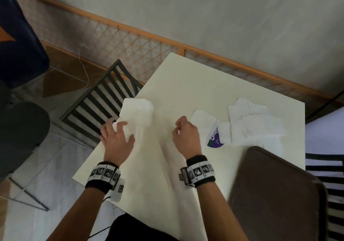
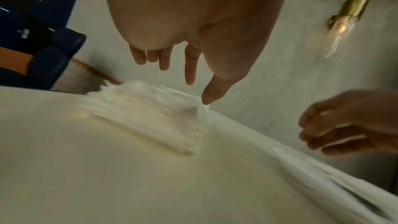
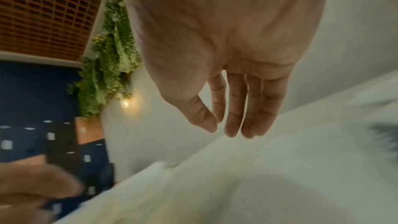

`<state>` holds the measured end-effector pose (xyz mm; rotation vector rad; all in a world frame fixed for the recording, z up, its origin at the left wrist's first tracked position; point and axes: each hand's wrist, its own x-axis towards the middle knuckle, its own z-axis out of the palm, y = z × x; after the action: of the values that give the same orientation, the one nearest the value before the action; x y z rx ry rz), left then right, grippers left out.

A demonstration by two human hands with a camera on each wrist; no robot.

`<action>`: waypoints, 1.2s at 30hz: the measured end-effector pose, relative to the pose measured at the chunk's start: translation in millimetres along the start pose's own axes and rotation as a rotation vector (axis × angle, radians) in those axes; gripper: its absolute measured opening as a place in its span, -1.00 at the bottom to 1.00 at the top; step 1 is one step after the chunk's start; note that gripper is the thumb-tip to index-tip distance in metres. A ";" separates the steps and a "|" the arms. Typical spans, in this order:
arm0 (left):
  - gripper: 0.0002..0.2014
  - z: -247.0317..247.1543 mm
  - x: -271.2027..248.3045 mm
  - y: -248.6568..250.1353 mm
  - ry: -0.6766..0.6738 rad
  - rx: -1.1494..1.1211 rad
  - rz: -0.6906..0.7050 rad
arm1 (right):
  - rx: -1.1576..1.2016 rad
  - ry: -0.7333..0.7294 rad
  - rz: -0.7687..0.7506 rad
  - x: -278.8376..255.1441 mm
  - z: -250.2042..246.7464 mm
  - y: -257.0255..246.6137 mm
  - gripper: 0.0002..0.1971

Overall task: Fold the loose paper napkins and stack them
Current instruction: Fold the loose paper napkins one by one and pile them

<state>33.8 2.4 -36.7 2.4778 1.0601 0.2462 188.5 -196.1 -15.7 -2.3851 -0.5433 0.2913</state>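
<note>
A stack of folded white napkins (image 1: pixel 138 110) (image 2: pixel 150 115) lies at the left edge of the cream table (image 1: pixel 186 84). My left hand (image 1: pixel 121 129) (image 2: pixel 187 83) is spread over the near end of the stack, fingers straight, thumb tip touching a corner. My right hand (image 1: pixel 179 127) (image 3: pixel 228 130) hovers mid-table, fingers relaxed and holding nothing. Just right of it lies one loose napkin (image 1: pixel 202 120). A heap of loose napkins (image 1: pixel 255 123) sits further right, beside a napkin wrapper with a purple label (image 1: pixel 216 138).
A dark brown tray (image 1: pixel 275 194) covers the table's near right corner. A black slatted chair (image 1: pixel 100 104) stands just off the left edge by the stack. A wooden lattice rail (image 1: pixel 149 43) runs along the wall behind.
</note>
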 end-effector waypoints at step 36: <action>-0.51 -10.0 -58.6 168.3 -0.339 -0.772 0.349 | 0.929 0.099 0.187 -75.1 -158.6 24.8 -0.68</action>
<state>98.7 -140.1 49.0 1.8764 0.2913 0.2633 183.6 -336.2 92.5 -1.5273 -0.0828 0.3974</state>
